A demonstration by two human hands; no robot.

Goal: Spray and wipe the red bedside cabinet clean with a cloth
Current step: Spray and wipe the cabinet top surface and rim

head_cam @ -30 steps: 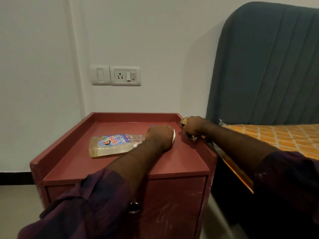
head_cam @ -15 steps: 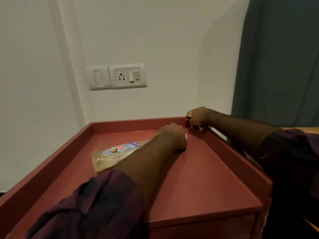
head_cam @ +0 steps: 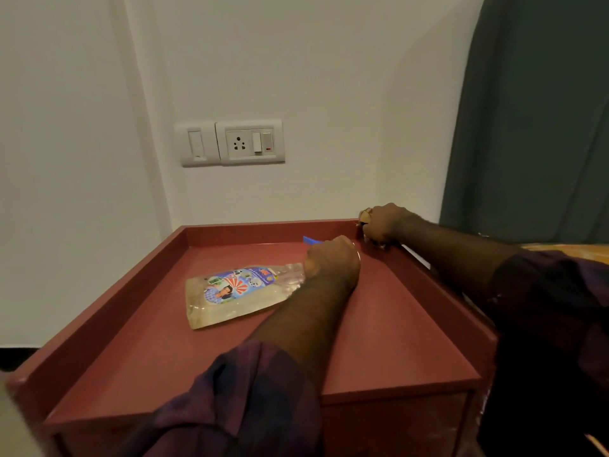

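- Red bedside cabinet point(head_cam: 389, 341): standing against a white wall. A raised rim is running along its left, back and right edges, and the front edge is lying flush.
- Spray bottle point(head_cam: 237, 295): lying on its side on the top, left of centre, well apart from the left rim. Its blue nozzle point(head_cam: 309, 240) is poking out near the back rim.
- Left hand point(head_cam: 333, 258): curling round the bottle's neck end.
- Right hand point(head_cam: 384, 222): bunching a cloth point(head_cam: 365, 215) in curled fingers and sitting on the rim's back right corner.
- Bare red surface is showing between the bottle and the front edge.
- Socket panel point(head_cam: 232, 143): sitting on the wall above the back rim.
- Headboard point(head_cam: 534, 127): rising just beside the right rim.
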